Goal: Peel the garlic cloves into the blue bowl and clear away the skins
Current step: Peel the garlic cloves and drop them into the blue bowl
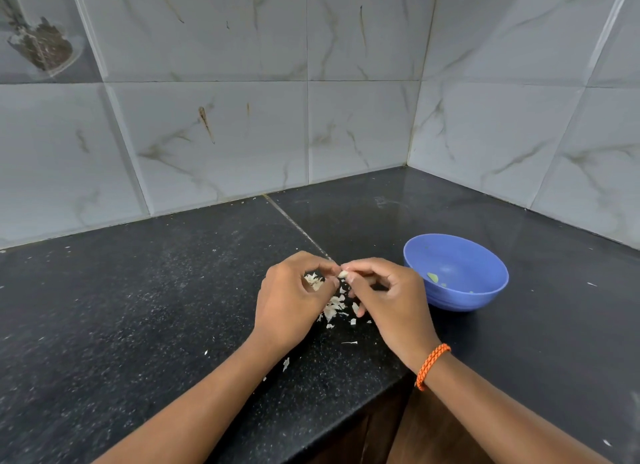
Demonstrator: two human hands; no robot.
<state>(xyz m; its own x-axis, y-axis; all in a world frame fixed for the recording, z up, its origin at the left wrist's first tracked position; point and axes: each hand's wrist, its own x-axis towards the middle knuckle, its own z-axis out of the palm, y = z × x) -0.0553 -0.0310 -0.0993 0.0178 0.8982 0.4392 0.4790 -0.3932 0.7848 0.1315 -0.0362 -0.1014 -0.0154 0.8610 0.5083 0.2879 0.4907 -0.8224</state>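
Above the black countertop [173, 307]: garlic clove [343, 274] pinched between both hands.
Left hand [291, 300] and right hand [388, 297] grip the clove; skins [334, 307] beneath; blue bowl [485, 293] at 3 o'clock.

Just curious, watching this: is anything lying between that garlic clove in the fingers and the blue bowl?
Nothing visible. The small pale garlic clove is pinched between left hand and right hand; only the right hand and bare black counter separate it from the round blue plastic bowl.

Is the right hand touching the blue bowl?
Apart. The head view shows a strip of dark counter between the right hand and the blue bowl.
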